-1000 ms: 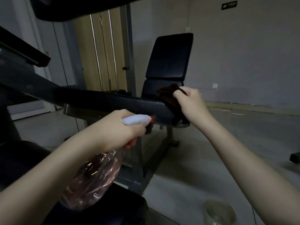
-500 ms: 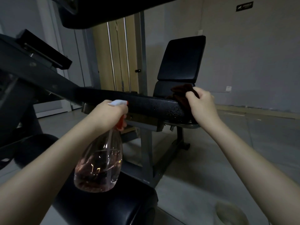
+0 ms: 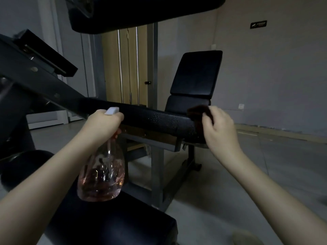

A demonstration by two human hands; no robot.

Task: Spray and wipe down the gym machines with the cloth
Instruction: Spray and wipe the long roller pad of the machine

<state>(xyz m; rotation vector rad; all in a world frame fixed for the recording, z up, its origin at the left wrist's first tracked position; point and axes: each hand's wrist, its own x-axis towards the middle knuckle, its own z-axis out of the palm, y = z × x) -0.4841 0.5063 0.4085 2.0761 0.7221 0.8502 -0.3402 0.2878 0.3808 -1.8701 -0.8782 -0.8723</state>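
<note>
A black padded bar (image 3: pixel 159 121) of the gym machine runs across the middle, speckled with spray droplets. My left hand (image 3: pixel 104 124) grips the white head of a clear spray bottle (image 3: pixel 101 177) holding pink liquid; the bottle hangs upright just in front of the bar. My right hand (image 3: pixel 218 126) holds a dark brown cloth (image 3: pixel 197 112) draped over the bar's right end, fingers curled round it.
A black seat pad (image 3: pixel 109 225) lies below my arms. Beyond the bar stands a bench with an upright black backrest (image 3: pixel 196 73). A dark pad (image 3: pixel 141 13) hangs overhead. The machine's grey steel legs (image 3: pixel 157 174) stand on the tiled floor; a pale bucket rim (image 3: pixel 246 237) shows bottom right.
The bottle has swung from tilted with its nozzle at the bar to hanging upright. My right hand has kept the cloth at the bar's right end. The view has shifted left.
</note>
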